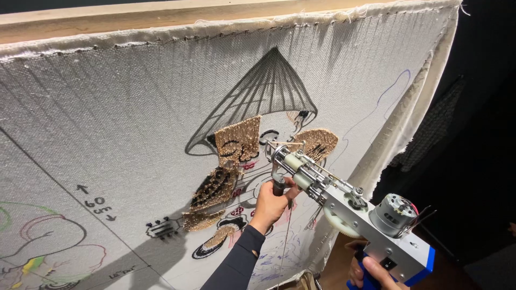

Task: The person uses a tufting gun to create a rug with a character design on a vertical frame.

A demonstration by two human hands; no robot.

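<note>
Two hands, left and right, each grip clamped on one tufting gun; perhaps four tufted patches.

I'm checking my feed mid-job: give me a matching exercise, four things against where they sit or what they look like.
Things:
1. left hand
2. right hand
3. motor
4. cloth

Places or states:
A. stretched under a wooden bar, with drawn outlines and tan stitched patches
B. closed on the blue rear handle at the bottom edge
C. silver cylinder on top of the tool's rear
D. closed on the black front handle near the cloth

Pairs: 1-D, 2-B, 3-C, 4-A
</note>
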